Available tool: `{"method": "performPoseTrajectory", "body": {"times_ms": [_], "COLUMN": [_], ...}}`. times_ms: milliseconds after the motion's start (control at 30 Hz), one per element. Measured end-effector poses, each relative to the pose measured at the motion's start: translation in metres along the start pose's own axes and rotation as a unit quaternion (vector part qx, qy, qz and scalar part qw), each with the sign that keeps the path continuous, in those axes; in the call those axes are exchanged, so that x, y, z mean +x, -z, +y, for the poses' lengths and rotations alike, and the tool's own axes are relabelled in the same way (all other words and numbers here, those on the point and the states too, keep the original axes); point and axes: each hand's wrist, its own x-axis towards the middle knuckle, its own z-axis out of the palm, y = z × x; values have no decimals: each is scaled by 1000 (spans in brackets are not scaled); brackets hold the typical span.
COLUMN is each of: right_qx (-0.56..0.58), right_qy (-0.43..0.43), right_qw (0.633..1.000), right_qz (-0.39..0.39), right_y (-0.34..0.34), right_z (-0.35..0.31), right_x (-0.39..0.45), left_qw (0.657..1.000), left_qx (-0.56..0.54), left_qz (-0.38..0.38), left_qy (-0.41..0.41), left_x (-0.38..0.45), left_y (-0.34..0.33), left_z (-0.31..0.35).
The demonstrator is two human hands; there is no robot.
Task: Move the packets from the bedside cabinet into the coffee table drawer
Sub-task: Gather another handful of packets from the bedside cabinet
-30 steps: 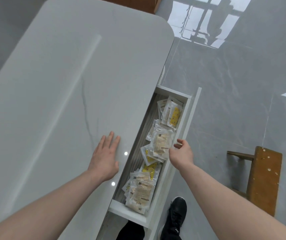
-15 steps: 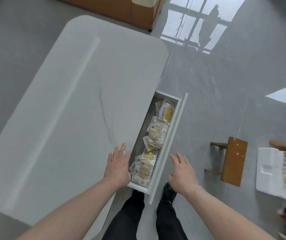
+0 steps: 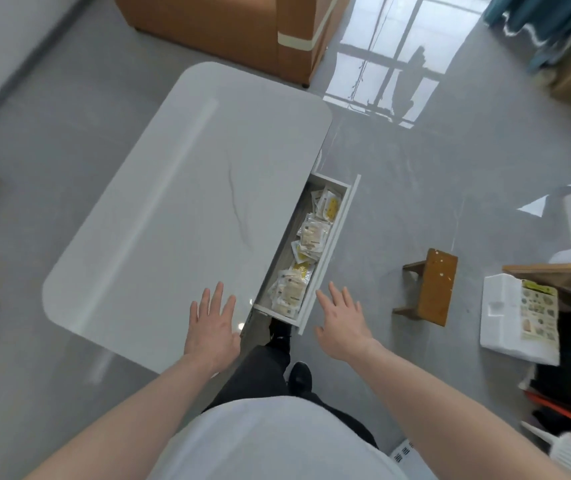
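Observation:
The white coffee table (image 3: 159, 216) has its side drawer (image 3: 334, 251) pulled open. Several clear packets (image 3: 306, 258) with yellow and beige contents lie along the drawer's length. My left hand (image 3: 211, 327) hovers with straight fingers over the table's near corner, left of the drawer. To the right of the drawer front, my right hand (image 3: 341, 323) is open above the floor and holds nothing. Both hands are apart from the drawer.
A small wooden stool (image 3: 433, 285) stands on the grey floor right of the drawer. Beside a wooden cabinet edge (image 3: 554, 271) lies a white foam block (image 3: 505, 317) with a printed sheet. A brown sofa (image 3: 228, 29) sits behind the table. My feet (image 3: 299, 375) are below the drawer.
My right hand let go of a packet in the drawer and drew back, open. Both hands pulled toward me as the view rose and widened away from the table.

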Motion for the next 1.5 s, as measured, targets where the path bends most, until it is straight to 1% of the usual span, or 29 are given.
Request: {"method": "performPoseTrajectory", "body": {"times_ms": [67,333,533,700,800,933,1067,1300,1500], "right_qx": [-20,-86,-118,-150,-178,-186,-198,-222,-245], "right_qy": [18,53,87,127,143,161,177,216,238], "right_qw": [1000,995,989,979,972,967,961,947,937], "right_qz": [4,18,32,52,63,68,71,84,74], "right_y": [-12,-46,-64,-85,-105,-139,-159,-149,-131], "right_z": [-1,-6,-55,-138,-206,-299,-378,-479,-561], "right_x": [-20,-84,-103,-104,-103,-110,-115,-107,-57], "left_qw": [1000,999,996,992,989,985,981,973,967], "left_qx": [-4,-4,-23,-51,-58,-78,-85,-113,-133], "left_qz": [8,45,68,87,97,114,113,118,127], "left_qy": [17,30,49,78,97,107,130,163,176], "left_x": [-25,-99,-134,-164,-187,-215,-237,-250,-224], "left_y": [-6,-34,-46,-61,-78,-99,-112,-116,-108], "left_z": [-5,-25,-59,-124,-181,-263,-337,-429,-503]}}
